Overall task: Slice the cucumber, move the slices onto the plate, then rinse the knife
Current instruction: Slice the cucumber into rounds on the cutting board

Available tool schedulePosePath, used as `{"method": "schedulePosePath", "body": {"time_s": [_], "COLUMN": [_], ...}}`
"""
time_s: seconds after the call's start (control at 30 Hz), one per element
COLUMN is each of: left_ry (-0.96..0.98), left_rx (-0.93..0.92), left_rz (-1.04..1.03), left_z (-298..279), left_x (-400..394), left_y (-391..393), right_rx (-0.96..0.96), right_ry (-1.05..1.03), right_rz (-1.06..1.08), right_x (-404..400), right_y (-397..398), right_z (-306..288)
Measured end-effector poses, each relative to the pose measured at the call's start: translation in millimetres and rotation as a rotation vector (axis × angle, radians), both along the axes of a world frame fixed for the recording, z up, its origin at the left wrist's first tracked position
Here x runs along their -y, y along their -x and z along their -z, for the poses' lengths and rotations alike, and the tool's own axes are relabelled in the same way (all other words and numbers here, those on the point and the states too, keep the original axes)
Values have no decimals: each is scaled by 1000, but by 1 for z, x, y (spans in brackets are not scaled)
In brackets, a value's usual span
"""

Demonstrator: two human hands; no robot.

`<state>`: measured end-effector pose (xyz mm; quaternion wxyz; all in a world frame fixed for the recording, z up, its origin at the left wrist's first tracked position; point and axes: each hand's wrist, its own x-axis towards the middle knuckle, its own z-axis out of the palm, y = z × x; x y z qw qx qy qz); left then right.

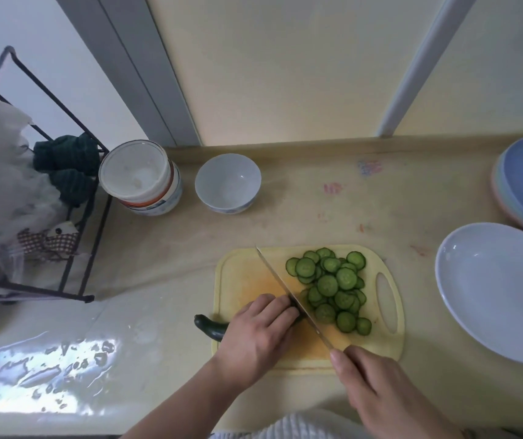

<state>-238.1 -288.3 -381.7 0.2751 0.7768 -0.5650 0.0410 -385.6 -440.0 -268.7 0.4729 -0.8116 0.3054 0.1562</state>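
Yellow cutting board [238,280] on bench [333,210]; left hand [260,337] grips cucumber [211,326] at 9 o'clock, right hand [380,394] grips knife [288,293]. Slices [330,286] piled at 3 o'clock; plate [501,293] further right

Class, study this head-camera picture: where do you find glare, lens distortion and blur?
Head view: strong window glare on the wet counter at lower left; wide-angle bending curves the wall frames and stretches the plate; the rack at the left edge looks soft, while the cucumber slices stay fairly sharp.
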Motion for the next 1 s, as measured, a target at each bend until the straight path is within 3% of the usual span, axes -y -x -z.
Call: {"method": "schedulePosePath", "body": {"time_s": [0.57,1.0], "left_ry": [23,49], "left_rx": [-21,-96], "left_rz": [-11,-46], "left_z": [7,1], "left_x": [3,3], "left_y": [-2,-1], "right_rx": [60,68], "right_ry": [60,-112], "right_rz": [-8,100], "right_x": [0,17], "right_y": [-5,-18], "right_z": [24,47]}}
